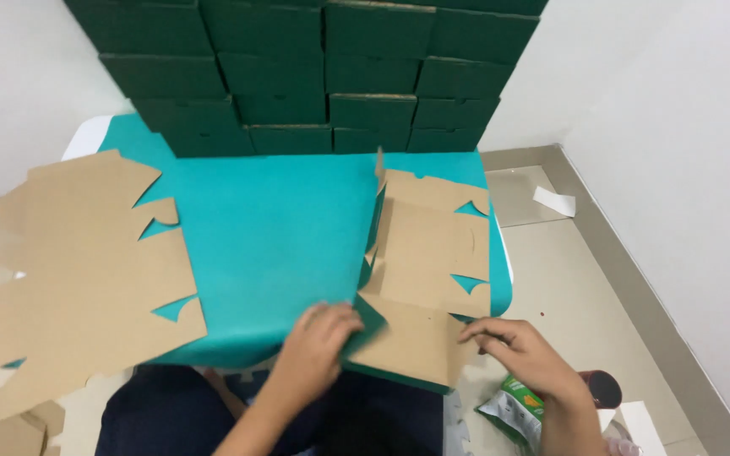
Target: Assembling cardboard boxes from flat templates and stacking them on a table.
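A flat die-cut cardboard box blank [428, 253], brown inside and green outside, lies on the right part of a teal table [272, 219]. Its left side flap is folded upright. My left hand [318, 346] presses on the blank's near left corner, fingers bent over the folded edge. Fingertips of my right hand [521, 346] rest on the near right edge of the same blank. Both hands are at the table's near edge.
A stack of flat brown blanks [69, 270] lies at the left, overhanging the table. Several assembled dark green boxes [314, 76] are stacked along the far edge against the wall. A green packet [513, 409] and a dark round lid lie on the floor at right.
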